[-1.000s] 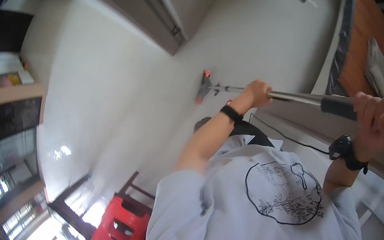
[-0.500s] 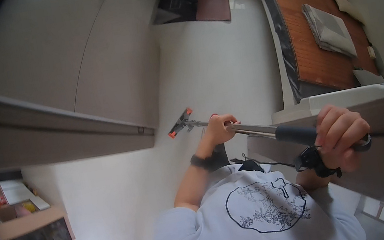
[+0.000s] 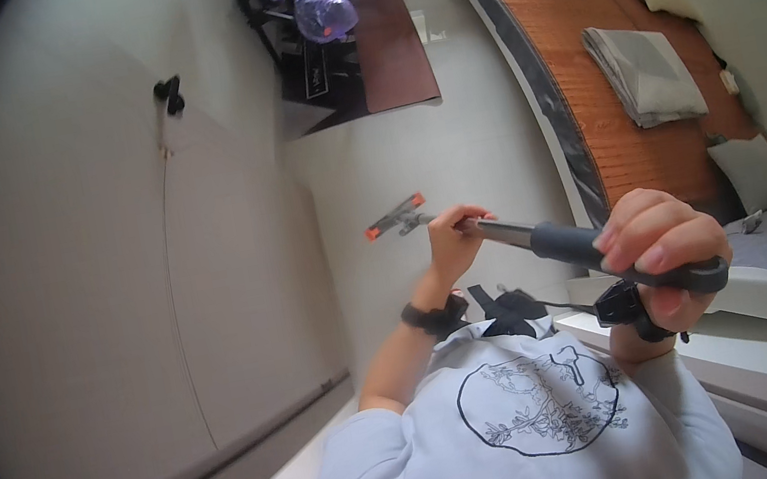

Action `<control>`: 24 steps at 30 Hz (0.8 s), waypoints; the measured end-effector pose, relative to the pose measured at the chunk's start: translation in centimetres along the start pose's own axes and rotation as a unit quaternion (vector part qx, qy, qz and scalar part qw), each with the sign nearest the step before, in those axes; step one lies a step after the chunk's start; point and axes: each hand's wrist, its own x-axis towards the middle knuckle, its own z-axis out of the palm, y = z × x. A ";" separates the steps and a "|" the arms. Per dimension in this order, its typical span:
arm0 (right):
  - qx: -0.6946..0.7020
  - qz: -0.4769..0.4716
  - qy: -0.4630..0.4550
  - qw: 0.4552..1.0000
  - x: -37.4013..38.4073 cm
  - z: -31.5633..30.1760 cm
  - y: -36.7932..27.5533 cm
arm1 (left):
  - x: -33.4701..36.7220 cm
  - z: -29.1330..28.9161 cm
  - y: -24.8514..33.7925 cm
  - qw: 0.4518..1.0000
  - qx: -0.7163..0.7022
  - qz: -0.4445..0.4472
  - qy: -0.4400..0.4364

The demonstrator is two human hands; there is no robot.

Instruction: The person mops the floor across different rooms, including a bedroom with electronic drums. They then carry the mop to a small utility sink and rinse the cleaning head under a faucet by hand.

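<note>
A mop with a grey grip, a silver pole (image 3: 507, 231) and a narrow grey head (image 3: 395, 217) with orange ends slants across in front of me. My left hand (image 3: 454, 236) is closed around the lower part of the pole, close to the head. At the upper end, my right hand (image 3: 664, 238) wraps over the dark grey grip (image 3: 562, 243), beside its looped tip. The mop head is over the pale floor (image 3: 419, 147); whether it touches the floor I cannot tell. Both wrists wear black bands.
To the left stands a large beige door panel (image 3: 250, 292) with a black handle (image 3: 170, 95). A bed with a brown mat (image 3: 556, 58) runs along the right, a folded blanket (image 3: 645, 74) on it. Ahead are a dark-and-brown floor mat (image 3: 393, 55) and purple plastic-wrapped things (image 3: 326, 16).
My view has moved forward into the room, and the door panel fills more of the left side. The mop head has shifted right and slightly up in view. Both hands keep their hold.
</note>
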 end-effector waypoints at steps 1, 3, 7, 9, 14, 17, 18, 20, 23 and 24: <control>-0.006 0.006 -0.001 1.000 0.9 -0.3 0.3 | 2.0 0.2 0.2 1.000 -0.011 0.006 0.023; -0.015 0.008 0.003 1.000 2.6 -0.3 1.8 | 5.5 0.6 -0.4 0.996 -0.054 0.029 0.065; -0.020 0.036 -0.076 0.996 6.6 -2.4 6.6 | 13.6 -1.1 -4.9 0.969 -0.215 -0.014 0.119; -0.011 0.094 -0.202 0.975 8.3 -5.8 10.0 | 18.9 -3.1 -5.5 0.936 -0.236 0.035 0.257; 0.010 0.139 -0.222 0.965 13.1 -12.6 17.2 | 31.4 -7.5 0.0 0.915 -0.167 0.041 0.365; -0.029 0.189 -0.200 0.961 17.4 -16.7 24.0 | 37.5 -7.4 1.4 0.904 -0.172 0.109 0.375; -0.027 0.189 -0.200 0.961 18.7 -18.1 26.4 | 39.4 -6.8 1.8 0.911 -0.188 0.126 0.346; -0.001 0.324 -0.121 0.938 21.1 -20.2 31.4 | 43.5 -6.2 1.7 0.917 -0.199 0.136 0.318; 0.052 0.390 -0.035 0.919 22.9 -22.6 39.7 | 49.6 -5.1 0.7 0.918 -0.249 0.139 0.275; 0.056 0.394 -0.042 0.916 23.1 -23.2 42.1 | 51.2 -5.3 0.0 0.917 -0.247 0.136 0.283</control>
